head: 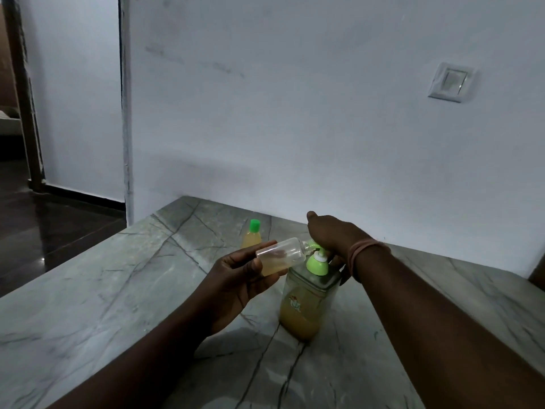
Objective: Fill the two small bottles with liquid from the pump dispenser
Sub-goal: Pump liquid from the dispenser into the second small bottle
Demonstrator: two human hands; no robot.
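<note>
The left hand grips the open small bottle, tilted with its mouth at the spout of the pump dispenser. The right hand presses the pump head, fingers hidden. The second fill seems underway; next, steady pumping, since the capped bottle stands far left, full.

Two small bottles and a pump dispenser
Open bottle tilted at green pump, partly filled; capped bottle upright behind; dispenser roughly third full.

pump dispenser label with a small printed logo, lettering too blurred to read
</note>
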